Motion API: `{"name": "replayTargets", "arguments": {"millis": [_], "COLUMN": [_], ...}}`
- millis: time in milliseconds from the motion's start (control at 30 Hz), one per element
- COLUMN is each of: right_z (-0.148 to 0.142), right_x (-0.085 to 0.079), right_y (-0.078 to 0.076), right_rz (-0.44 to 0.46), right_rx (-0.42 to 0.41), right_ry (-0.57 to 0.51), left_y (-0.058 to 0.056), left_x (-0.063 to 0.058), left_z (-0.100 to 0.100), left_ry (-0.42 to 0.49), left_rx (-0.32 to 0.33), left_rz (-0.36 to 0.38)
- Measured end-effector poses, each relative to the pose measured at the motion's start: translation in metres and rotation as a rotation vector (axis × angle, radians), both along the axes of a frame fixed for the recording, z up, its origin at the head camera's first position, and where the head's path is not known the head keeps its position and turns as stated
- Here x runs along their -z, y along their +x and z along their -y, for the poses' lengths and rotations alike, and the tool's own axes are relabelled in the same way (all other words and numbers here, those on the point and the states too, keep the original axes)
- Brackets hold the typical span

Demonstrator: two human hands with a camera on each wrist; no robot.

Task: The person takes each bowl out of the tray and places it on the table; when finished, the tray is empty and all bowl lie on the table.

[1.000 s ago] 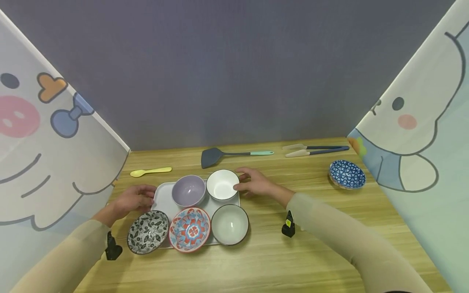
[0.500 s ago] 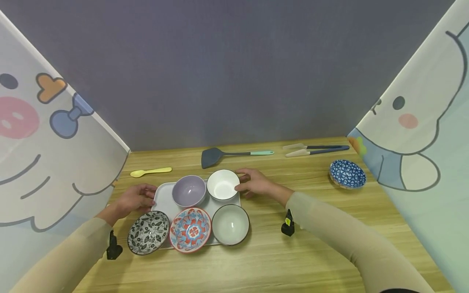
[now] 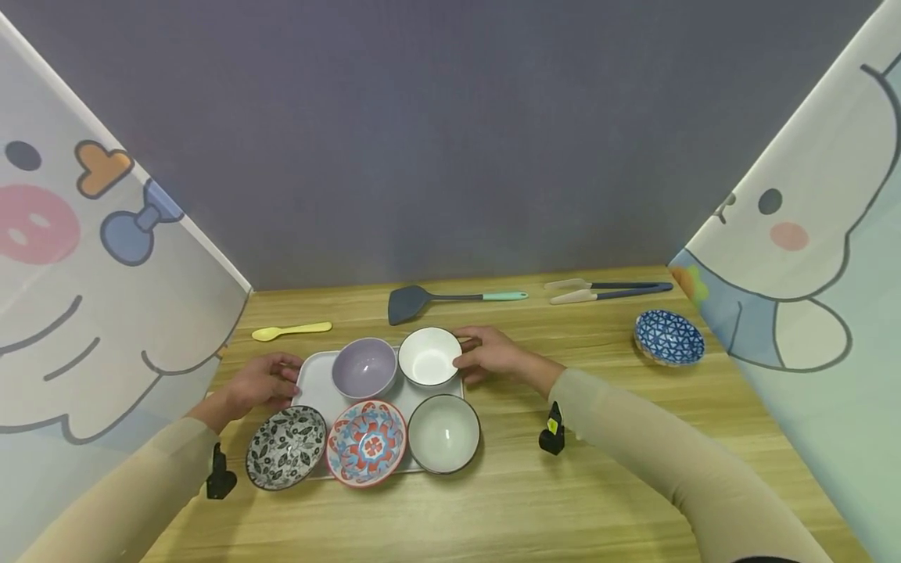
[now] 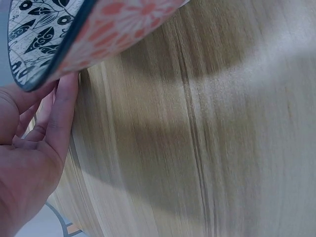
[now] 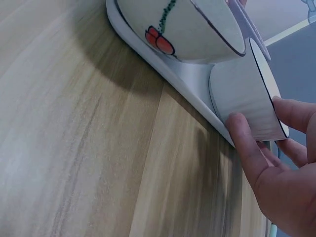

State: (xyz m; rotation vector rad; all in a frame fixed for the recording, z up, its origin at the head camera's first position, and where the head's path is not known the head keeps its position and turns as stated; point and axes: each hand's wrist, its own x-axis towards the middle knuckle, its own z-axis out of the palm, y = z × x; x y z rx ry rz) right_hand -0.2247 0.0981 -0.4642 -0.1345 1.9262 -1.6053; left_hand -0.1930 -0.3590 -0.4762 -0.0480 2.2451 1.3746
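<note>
My left hand is at the left edge of the white tray, its fingers extended. In the left wrist view, the black-and-white leaf-patterned bowl hides its fingertips. On the tray's right end, my right hand holds a white bowl with a dark rim by its outer side. The right wrist view shows the thumb against the bowl's wall and other fingers around its rim. A purple bowl stands beside it. In front are a red-and-blue patterned bowl and a pale grey-white bowl.
Behind the tray lie a yellow spoon, a dark spatula with a mint handle and tongs. A blue patterned bowl stands at the right of the wooden table. Cartoon-printed panels flank both sides, and a grey wall rises behind.
Both hands keep their places at the tray and the white bowl. The head view has shifted very slightly; the bowls and utensils stay put.
</note>
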Motion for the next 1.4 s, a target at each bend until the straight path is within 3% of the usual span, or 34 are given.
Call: {"name": "replayTargets", "arguments": {"millis": [400, 900, 1400], "right_z": [0.003, 0.005, -0.017], "right_x": [-0.001, -0.004, -0.025], "right_y": [0.010, 0.011, 0.010], "right_rz": [0.070, 0.054, 0.084], "right_rx": [0.137, 0.235, 0.306], "right_ry": [-0.056, -0.092, -0.125], "left_y": [0.002, 0.003, 0.006], "left_x": [0.002, -0.001, -0.002], "left_z": [-0.004, -0.006, -0.004], "left_ry": [-0.021, -0.020, -0.025], "left_rx": [-0.004, -0.019, -0.015], "left_rz": [-0.006, -0.011, -0.014]}}
